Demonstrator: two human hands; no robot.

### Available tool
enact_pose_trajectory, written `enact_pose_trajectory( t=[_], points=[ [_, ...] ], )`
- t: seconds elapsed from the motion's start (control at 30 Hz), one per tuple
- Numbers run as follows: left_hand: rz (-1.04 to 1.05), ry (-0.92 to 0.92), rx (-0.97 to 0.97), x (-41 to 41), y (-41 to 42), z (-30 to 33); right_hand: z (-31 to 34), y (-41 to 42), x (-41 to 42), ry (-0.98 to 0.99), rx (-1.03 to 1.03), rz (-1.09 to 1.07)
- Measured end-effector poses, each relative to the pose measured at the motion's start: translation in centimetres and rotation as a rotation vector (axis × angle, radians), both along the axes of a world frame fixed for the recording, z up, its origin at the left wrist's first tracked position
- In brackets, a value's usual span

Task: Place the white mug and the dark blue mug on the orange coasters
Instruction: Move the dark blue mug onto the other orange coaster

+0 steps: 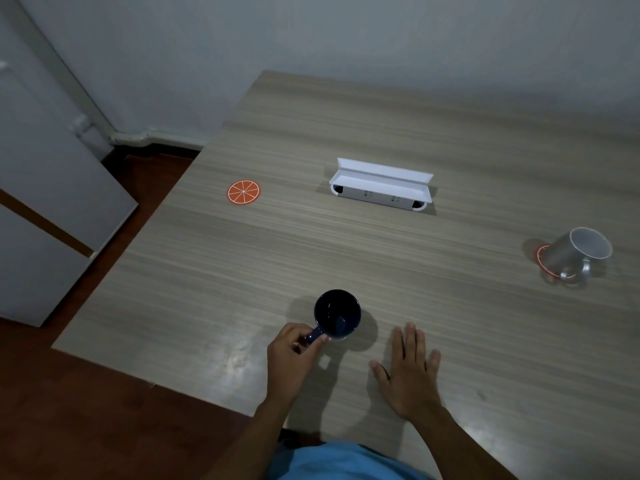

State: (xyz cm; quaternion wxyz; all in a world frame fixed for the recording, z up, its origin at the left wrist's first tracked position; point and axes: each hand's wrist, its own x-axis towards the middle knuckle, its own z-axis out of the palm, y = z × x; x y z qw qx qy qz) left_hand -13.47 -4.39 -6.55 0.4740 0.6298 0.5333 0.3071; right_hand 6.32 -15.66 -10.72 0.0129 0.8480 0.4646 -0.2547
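The dark blue mug (337, 314) stands upright near the table's front edge, mouth up. My left hand (294, 356) grips its handle from the near side. My right hand (408, 370) lies flat on the table to the right of the mug, fingers spread, holding nothing. The white mug (571, 252) stands at the far right on an orange coaster (541, 257), which shows only as a rim under its base. A second orange coaster (243, 192), printed like an orange slice, lies bare at the left side of the table.
A white pop-up socket box (381, 185) with its lid raised sits in the middle of the wooden table (346, 254). The table's left edge drops to a red-brown floor. A white cabinet (52, 220) stands at the left. A wall is behind.
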Motion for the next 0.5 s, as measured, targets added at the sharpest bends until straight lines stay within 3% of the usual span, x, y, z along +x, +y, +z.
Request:
enact_pose_trajectory(
  t=[0.17, 0.5],
  points=[
    [-0.068, -0.027, -0.167, 0.12, -0.09, 0.28, 0.18, -0.02, -0.02, 0.005, 0.013, -0.003],
    [-0.150, -0.131, -0.219, -0.24, -0.06, 0.83, -0.19, -0.65, -0.65, -0.004, 0.081, -0.004]
  ],
)
